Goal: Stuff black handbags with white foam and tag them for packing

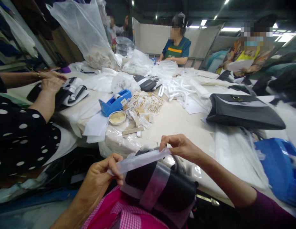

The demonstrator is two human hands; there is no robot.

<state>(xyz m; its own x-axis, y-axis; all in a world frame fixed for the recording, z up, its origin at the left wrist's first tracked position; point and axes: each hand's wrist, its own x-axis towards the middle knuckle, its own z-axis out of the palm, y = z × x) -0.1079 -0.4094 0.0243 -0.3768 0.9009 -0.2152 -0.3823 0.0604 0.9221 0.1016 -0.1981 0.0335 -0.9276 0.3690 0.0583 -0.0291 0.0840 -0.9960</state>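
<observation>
Between my two hands a folded strip of thin white tissue paper (142, 161) is stretched taut. My left hand (106, 170) pinches its left end, and the fingers of my right hand (178, 146) pinch the right end. Just below the strip, a black leather handbag (179, 184) lies on my lap against the table edge. A band of translucent wrap (155, 184) runs across the bag, and more pale sheet shows beneath it. A zipper pull (213, 202) hangs by the bag's right side.
On the table (179, 127) are a blue tape dispenser (116, 102), a round tin (117, 117), stringed tags (148, 106) and white tubes (176, 89). A black bag (243, 111) and blue dispenser (279, 168) stand right. A co-worker's hands (52, 82) handle a bag at left.
</observation>
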